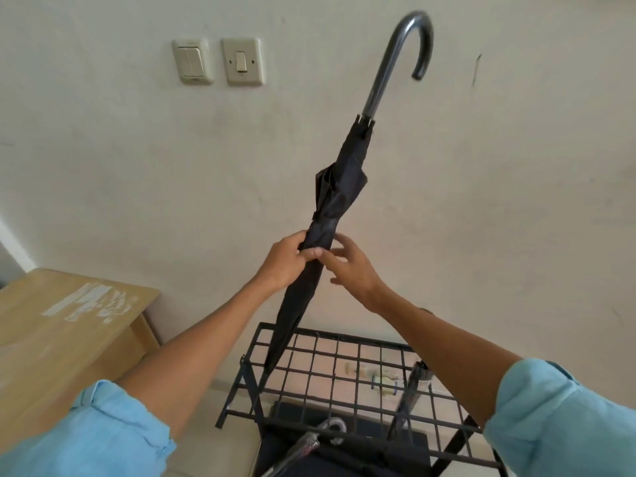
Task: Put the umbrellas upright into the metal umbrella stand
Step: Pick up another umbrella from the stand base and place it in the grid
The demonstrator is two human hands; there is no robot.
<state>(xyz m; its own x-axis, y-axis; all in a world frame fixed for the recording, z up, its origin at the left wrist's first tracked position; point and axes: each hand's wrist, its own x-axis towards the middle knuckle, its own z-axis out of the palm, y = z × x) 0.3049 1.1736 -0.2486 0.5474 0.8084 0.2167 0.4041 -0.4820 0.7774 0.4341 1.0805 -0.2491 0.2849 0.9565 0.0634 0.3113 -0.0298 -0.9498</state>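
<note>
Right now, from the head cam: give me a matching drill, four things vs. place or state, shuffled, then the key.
Things
1. black umbrella
2. left hand
3. right hand
4. metal stand

States
A. open, fingers spread beside the canopy
B. tilted, hook handle up, tip at the grid
C. closed around the folded canopy
D. on the floor by the wall, grid top

Pairs: 1-B, 2-C, 3-A, 4-D

Looks like a home entryway: plain wall with light switches [192,62], wooden desk [65,325], umbrella stand [344,380].
</note>
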